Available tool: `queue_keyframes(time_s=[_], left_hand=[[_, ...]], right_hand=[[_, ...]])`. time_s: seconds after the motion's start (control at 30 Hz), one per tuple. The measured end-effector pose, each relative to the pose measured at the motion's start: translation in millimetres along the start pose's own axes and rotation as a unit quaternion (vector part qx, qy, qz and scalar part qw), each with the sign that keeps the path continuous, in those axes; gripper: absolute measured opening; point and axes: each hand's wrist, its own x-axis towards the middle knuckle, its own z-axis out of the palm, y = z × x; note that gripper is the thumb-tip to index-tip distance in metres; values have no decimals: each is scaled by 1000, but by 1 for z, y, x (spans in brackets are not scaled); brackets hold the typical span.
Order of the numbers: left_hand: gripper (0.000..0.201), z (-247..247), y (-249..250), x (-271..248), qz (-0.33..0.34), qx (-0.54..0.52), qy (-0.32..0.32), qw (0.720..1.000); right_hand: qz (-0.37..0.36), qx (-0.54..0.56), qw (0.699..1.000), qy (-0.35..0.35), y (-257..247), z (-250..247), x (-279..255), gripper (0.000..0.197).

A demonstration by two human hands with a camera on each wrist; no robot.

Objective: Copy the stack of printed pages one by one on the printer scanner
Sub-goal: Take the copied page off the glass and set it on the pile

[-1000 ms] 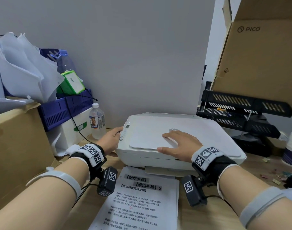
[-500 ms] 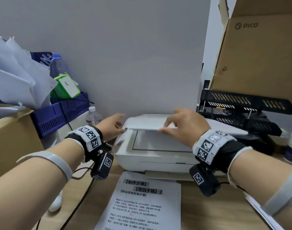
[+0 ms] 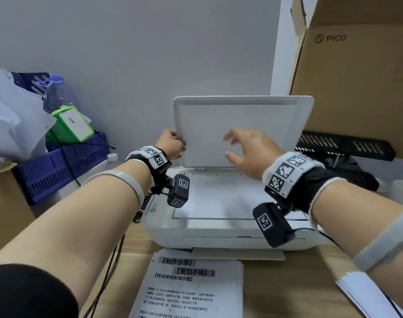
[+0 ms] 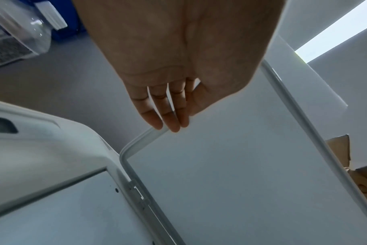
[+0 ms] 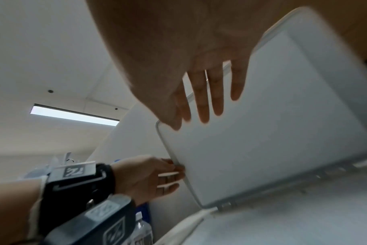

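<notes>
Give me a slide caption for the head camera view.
Left hand holds the raised scanner lid while the right hand hovers open before it.

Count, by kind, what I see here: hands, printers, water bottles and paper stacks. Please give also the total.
Hands: 2 (left hand holding the scanner lid, right hand)
Printer: 1
Water bottle: 1
Paper stacks: 2 (printed stack, white stack)
Total: 6

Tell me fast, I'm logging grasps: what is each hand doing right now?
Left hand: holds the left edge of the raised scanner lid.
Right hand: open, fingers spread before the lid, holding nothing.
</notes>
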Motion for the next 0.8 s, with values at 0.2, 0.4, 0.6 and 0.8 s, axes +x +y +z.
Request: queue_keyframes(time_s=[0.2, 0.4, 0.6, 0.8], left_hand=[[36, 7, 1, 22, -12, 22, -17, 1000], [46, 4, 2, 24, -66, 27, -79, 994], [56, -13, 2, -2, -49, 45, -105, 992], [24, -37, 3, -38, -67, 66, -166, 982]], right_hand=[[68, -71, 957, -273, 26, 18, -44, 47], [88, -35, 951, -294, 44, 32, -61, 72], [91, -72, 942, -316, 46, 45, -70, 90], [61, -117, 943, -305, 36, 31, -82, 88]])
